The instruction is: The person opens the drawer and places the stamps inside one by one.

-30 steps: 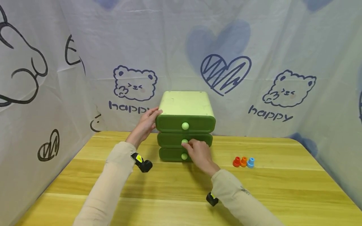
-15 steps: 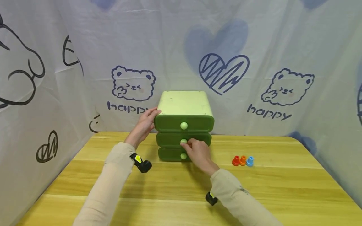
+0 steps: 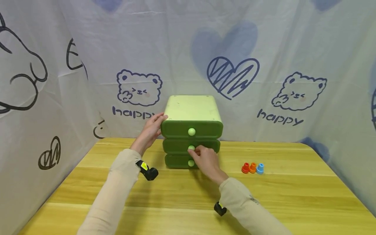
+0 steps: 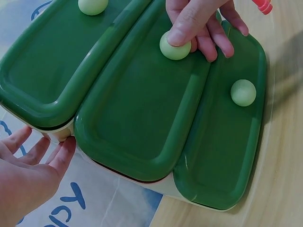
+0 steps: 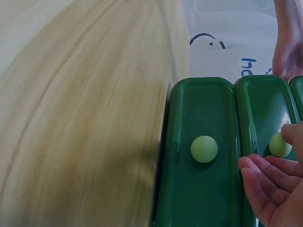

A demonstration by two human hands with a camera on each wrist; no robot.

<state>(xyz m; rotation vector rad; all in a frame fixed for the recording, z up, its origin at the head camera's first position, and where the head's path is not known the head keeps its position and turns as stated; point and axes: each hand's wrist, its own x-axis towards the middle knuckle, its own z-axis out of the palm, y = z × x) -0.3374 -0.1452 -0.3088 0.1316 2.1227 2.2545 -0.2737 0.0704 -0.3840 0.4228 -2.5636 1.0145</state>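
Right hand (image 3: 207, 161) unmoved; cabinet top (image 3: 192, 108): head view only.

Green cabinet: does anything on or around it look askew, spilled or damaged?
Nothing stands out: the cabinet stands upright, its knobs are in place, and the three coloured pieces sit in a row on the table.

A wood-grain table (image 3: 176, 195) bears a green drawer unit (image 3: 182, 130) – and, to its right, three small coloured pieces (image 3: 252, 168).
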